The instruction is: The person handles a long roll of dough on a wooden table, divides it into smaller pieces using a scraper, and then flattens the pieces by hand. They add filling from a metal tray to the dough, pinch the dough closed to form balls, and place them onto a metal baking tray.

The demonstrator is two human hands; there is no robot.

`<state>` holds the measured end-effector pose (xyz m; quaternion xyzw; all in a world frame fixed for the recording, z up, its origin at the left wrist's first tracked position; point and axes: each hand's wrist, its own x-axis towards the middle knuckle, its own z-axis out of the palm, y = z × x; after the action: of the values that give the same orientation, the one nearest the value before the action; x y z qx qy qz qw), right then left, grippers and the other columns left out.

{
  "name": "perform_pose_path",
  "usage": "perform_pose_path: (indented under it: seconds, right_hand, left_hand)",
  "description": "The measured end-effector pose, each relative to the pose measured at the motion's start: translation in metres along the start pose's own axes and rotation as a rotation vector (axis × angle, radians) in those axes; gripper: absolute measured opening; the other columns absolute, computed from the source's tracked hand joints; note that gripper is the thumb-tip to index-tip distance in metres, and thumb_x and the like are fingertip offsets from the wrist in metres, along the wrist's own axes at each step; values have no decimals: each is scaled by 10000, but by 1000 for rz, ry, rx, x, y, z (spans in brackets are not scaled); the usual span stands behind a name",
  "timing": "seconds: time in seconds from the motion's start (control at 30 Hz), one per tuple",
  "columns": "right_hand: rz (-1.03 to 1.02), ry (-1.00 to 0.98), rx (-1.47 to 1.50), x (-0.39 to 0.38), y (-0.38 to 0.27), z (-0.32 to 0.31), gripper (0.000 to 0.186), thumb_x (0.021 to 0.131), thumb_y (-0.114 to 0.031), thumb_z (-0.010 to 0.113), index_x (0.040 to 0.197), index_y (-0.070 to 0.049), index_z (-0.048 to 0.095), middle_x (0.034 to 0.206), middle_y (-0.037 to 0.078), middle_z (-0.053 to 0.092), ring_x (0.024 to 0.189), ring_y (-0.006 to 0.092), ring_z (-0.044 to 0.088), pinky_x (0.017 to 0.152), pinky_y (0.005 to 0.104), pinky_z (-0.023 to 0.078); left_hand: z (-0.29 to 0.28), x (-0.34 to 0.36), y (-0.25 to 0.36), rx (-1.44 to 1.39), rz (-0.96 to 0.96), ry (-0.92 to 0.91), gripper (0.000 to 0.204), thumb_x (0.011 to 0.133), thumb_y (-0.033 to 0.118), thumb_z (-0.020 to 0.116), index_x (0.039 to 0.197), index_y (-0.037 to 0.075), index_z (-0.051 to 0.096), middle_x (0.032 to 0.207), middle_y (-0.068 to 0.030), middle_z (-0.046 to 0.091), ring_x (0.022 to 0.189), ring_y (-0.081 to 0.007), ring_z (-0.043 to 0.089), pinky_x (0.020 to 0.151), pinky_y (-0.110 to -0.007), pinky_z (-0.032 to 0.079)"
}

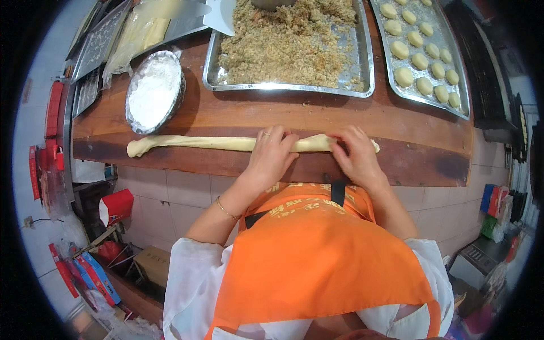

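Observation:
A long pale dough roll (pixel 198 143) lies crosswise near the front edge of the wooden table (pixel 243 110), with a knobbed left end. My left hand (pixel 272 153) grips the roll just right of its middle, fingers bent over the top. Close to the roll's right end, my right hand (pixel 354 158) holds it too, with curled fingers and the thumb against the dough. Behind the roll stand a bowl of white powder (pixel 152 90) and a large metal tray of crumbly mixture (pixel 283 48).
A tray (pixel 399 90) holding several small dough discs stands at the right rear. Metal trays with plastic-wrapped dough (pixel 153 31) and a white blade (pixel 221 17) sit at the back left. Red boxes (pixel 116 207) and a cardboard box (pixel 150 263) are below, at left.

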<state>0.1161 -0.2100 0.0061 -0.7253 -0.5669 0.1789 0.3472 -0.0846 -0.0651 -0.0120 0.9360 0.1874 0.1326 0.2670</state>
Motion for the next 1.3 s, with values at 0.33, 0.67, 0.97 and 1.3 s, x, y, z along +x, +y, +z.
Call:
perform_pose_path:
  seconds: [0.33, 0.67, 0.97, 1.3]
  right_hand:
    - [102, -292, 102, 26, -25, 9, 377, 811, -157, 749, 1113, -7, 581, 1072, 260, 655, 1015, 455, 620, 888, 495, 494]
    - [-39, -434, -369, 27, -19, 15, 273, 879, -228, 633, 952, 35, 645, 834, 290, 663, 798, 469, 647, 714, 523, 514]
    - [319, -395, 553, 3, 25, 16, 229, 966, -214, 580, 980, 4, 647, 796, 154, 669, 660, 232, 636, 595, 327, 513]
    - [338, 1, 890, -39, 63, -49, 382, 994, -105, 561, 1352, 15, 507, 1099, 65, 616, 969, 119, 599, 851, 267, 496]
  left_hand:
    - [18, 4, 7, -81, 77, 95, 306, 788, 73, 722, 1065, 57, 592, 990, -143, 616, 1019, -341, 596, 948, -465, 373]
    - [41, 20, 15, 207, 80, -16, 116, 844, 115, 594, 933, 42, 600, 960, -130, 619, 983, -310, 599, 907, -471, 399]
    - [58, 38, 19, 499, 132, 53, 154, 840, 173, 582, 925, 57, 636, 965, -134, 580, 1002, -292, 549, 913, -431, 395]
    - [39, 61, 64, 109, 86, 37, 318, 771, 57, 637, 1082, -4, 614, 1166, -197, 557, 1156, -380, 512, 982, -502, 419]
